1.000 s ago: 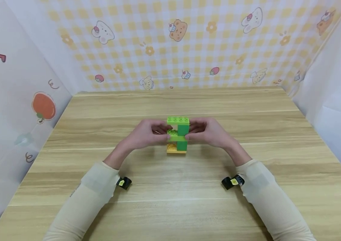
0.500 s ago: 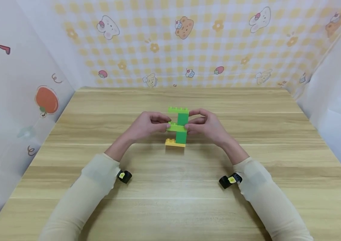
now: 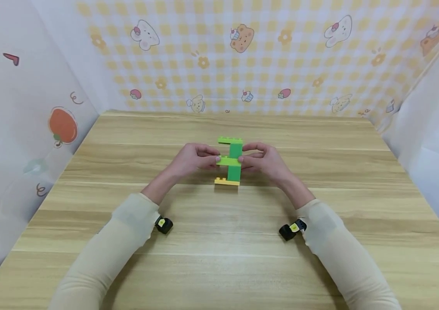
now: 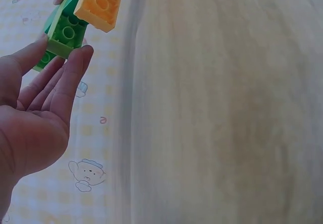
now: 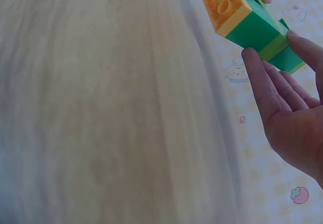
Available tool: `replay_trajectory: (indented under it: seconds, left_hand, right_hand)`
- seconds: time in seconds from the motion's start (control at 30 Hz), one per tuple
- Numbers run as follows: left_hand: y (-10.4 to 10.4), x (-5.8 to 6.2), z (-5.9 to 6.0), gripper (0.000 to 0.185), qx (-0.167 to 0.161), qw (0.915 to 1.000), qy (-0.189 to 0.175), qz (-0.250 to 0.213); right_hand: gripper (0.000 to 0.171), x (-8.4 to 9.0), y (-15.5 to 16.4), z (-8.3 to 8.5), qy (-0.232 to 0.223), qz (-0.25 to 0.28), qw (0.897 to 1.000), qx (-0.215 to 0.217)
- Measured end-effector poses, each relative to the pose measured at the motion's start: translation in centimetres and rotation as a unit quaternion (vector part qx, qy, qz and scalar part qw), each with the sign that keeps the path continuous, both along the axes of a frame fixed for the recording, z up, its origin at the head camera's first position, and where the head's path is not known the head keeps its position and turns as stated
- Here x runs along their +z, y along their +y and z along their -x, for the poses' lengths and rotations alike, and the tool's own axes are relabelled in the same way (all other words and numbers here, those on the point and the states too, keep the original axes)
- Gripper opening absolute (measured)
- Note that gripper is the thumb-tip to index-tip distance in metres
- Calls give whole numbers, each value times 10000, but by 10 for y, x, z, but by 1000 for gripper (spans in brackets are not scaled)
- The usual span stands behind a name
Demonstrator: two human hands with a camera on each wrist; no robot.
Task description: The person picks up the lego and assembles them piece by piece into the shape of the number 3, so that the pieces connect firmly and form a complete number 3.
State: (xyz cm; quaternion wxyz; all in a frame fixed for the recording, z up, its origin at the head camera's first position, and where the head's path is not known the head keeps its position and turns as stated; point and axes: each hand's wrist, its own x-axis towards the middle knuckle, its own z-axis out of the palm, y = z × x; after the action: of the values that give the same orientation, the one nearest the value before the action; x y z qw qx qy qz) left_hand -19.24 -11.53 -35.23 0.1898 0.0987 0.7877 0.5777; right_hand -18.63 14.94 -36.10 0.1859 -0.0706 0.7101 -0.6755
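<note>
Both hands (image 3: 229, 160) masking brick stack (image 3: 230, 161)

Between each hand, the brick stack (image 3: 230, 161) is smooth, slightly glossy plastic; below them the tabletop (image 3: 219, 241) is matt, pale wood-grain; the sleeves (image 3: 126, 228) are soft knit cloth.

The right hand's fingers (image 5: 262, 77) touch a seemingly lifted brick stack (image 5: 252, 27).

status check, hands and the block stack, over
Left hand and right hand both pinch the block stack at its light green middle plate. Stack upright, lifted off the table, orange plate at bottom. Nothing in the way.
</note>
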Motion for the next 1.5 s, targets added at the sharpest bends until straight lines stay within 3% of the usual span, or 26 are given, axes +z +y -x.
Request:
replay_trajectory:
  seconds: [0.3,0.93,1.5]
  left_hand:
    - [2,-7,1,29,195,9995,-231,-4]
    - [8,-11,7,25,561,9967,-572,102]
    - [16,-4,4,19,593,9928,-312,994]
  right_hand:
    - [43,-10,-4,3,-253,124,9995,-103]
    - [48,-11,-10,10,-816,-73,9962,-308]
    - [37,-9,-12,9,-775,-543,9942,-511]
